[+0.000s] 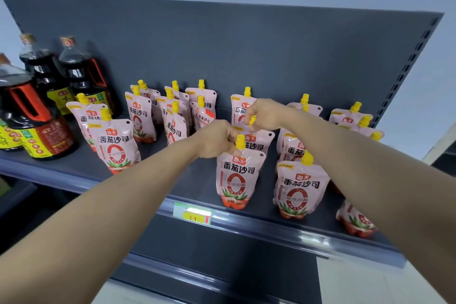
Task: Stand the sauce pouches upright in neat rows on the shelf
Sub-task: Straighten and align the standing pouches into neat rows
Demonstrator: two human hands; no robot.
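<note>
The left hand [217, 139] is pinched shut at the top corner of the front tomato-sauce pouch [237, 177], just beside its yellow spout cap [240, 142]. The right hand [265, 115] is closed on the cap of the pouch behind it [256, 140], which stands close against the front one. Both pouches are upright in the middle of the shelf [197, 180], the front one near the edge rail and its price tag [192, 212].

Around them the other pouches stand in loose groups: a cluster toward the back left [170, 111], two forward at the left [116, 145], a column to the right [299, 187], and one low at the right edge [355, 219], partly hidden by the forearm. Dark soy sauce bottles [37, 118] fill the far left.

The likely trouble, as I judge it, is toppling. These pouches are soft and top-heavy, and being steered by their tops, so a sideways tug could tip one into its neighbours. The right forearm crosses directly over the right-hand column and could brush those caps when it pulls back.
</note>
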